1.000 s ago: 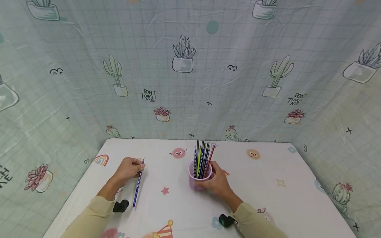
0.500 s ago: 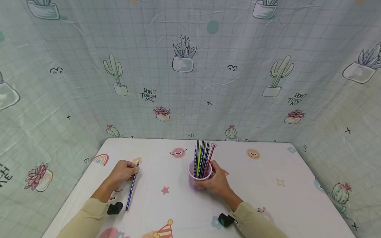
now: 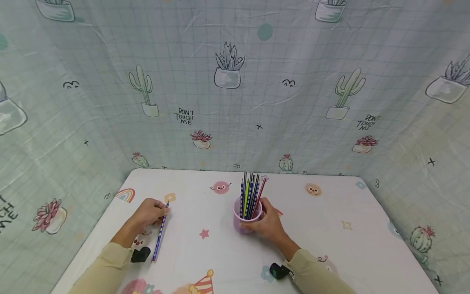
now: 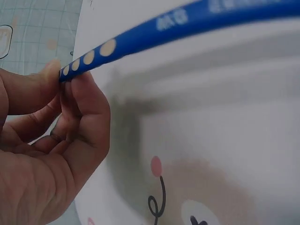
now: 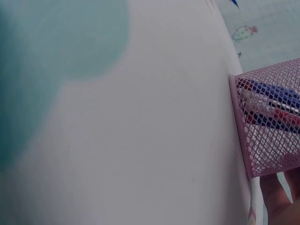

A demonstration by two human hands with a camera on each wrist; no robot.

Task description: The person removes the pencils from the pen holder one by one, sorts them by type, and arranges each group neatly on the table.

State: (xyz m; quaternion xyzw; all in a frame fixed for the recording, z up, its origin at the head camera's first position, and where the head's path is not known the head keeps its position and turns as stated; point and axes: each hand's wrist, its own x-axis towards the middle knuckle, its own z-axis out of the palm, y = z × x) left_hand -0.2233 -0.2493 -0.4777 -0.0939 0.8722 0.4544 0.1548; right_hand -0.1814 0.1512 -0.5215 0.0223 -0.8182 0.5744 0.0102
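In the head view my left hand (image 3: 149,212) pinches a blue pencil (image 3: 160,234) with pale dots near its upper end. The left wrist view has thumb and index finger on the dotted end of this pencil (image 4: 154,37), whose shadow falls on the white cloth below. My right hand (image 3: 269,222) grips the side of a pink mesh pencil cup (image 3: 240,224), which stands upright on the table. Several pencils (image 3: 250,198), blue dotted, black, green and red, lean inside it. In the right wrist view the cup (image 5: 272,145) shows them through its mesh, with fingertips against its side.
A white printed cloth covers the table (image 3: 312,237). Behind it and at both sides hangs a green fabric backdrop (image 3: 257,102) with cactus drawings. Black camera mounts (image 3: 141,255) sit at the wrists.
My left hand has moved left and slightly toward me, carrying the blue pencil with it. The right hand and the pencil cup have stayed in place.
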